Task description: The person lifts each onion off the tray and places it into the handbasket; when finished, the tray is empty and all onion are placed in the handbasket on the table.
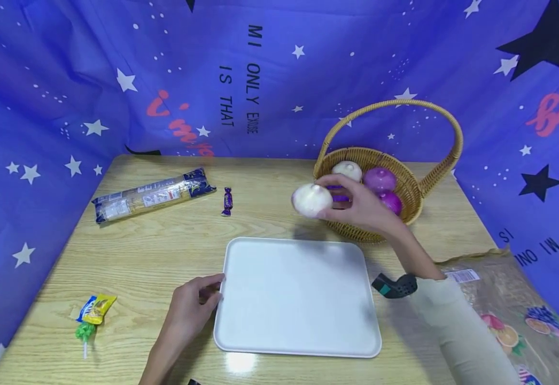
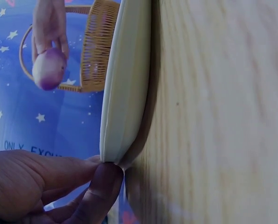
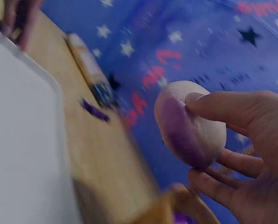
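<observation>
My right hand (image 1: 356, 206) holds a white and purple onion (image 3: 190, 123) between thumb and fingers, raised in front of the basket. From above, this onion looks mostly white; its purple side shows in both wrist views. At the left edge of a white rectangular tray (image 1: 299, 299), my left hand (image 1: 193, 305) pinches the rim with thumb and fingers, as the left wrist view (image 2: 78, 186) shows close up. The wicker basket (image 1: 411, 211) with a tall handle contains a pale onion (image 1: 348, 170) and several purple onions (image 1: 380, 179), partly hidden behind my right hand.
Back left lies a long clear pack with blue ends (image 1: 154, 195), beside a purple wrapped candy (image 1: 227, 202). A yellow and blue packet (image 1: 98, 308) and a green lollipop (image 1: 85, 331) lie front left. A printed plastic bag (image 1: 501, 299) is at right, partly under the sleeve.
</observation>
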`<move>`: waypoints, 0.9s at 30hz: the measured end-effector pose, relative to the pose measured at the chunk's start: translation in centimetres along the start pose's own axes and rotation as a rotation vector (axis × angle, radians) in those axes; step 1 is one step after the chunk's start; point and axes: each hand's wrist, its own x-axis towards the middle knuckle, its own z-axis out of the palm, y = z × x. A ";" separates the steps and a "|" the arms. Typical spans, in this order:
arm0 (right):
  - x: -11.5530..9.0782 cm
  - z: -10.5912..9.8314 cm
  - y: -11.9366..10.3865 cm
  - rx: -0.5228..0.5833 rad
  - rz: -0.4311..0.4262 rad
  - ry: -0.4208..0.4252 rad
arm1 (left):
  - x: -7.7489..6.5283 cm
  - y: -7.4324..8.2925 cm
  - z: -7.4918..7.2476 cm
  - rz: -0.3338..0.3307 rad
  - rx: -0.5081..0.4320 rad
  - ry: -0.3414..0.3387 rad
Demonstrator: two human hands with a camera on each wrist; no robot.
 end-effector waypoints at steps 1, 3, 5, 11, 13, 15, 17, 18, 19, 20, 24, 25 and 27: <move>0.0 -0.8 0.3 0.012 0.012 0.011 | 0.0 0.0 0.0 0.001 -0.007 0.001; 0.0 -2.5 1.0 0.007 0.043 0.038 | 0.0 -0.1 0.0 0.005 -0.020 0.005; 0.0 -4.1 1.9 -0.008 0.081 0.064 | 0.1 -0.1 0.0 0.015 -0.025 0.009; 0.4 -7.7 6.0 -0.069 0.194 0.123 | 0.1 -0.2 0.0 0.017 -0.017 0.009; 0.5 -8.4 7.3 -0.102 0.209 0.129 | 0.1 -0.2 0.0 0.013 -0.018 0.006; 0.7 -8.9 8.4 -0.124 0.215 0.127 | 0.1 -0.3 -0.1 0.012 -0.022 0.001; 0.9 -9.1 9.2 -0.144 0.218 0.128 | 0.1 -0.3 -0.1 0.015 -0.024 -0.001; 1.0 -9.2 9.5 -0.154 0.223 0.128 | 0.1 -0.3 -0.1 0.015 -0.027 -0.002; 1.1 -9.3 9.7 -0.163 0.227 0.128 | 0.1 -0.3 0.0 0.014 -0.026 -0.003; 1.2 -9.3 9.9 -0.170 0.230 0.126 | 0.1 -0.3 0.0 0.014 -0.025 -0.003; 1.2 -9.5 10.4 -0.215 0.256 0.130 | 0.1 -0.3 -0.1 0.004 -0.023 -0.008; 1.2 -9.5 10.5 -0.223 0.261 0.130 | 0.1 -0.2 -0.1 0.000 -0.023 -0.009; 1.3 -9.6 10.7 -0.235 0.269 0.132 | 0.1 -0.2 -0.2 -0.009 -0.024 -0.011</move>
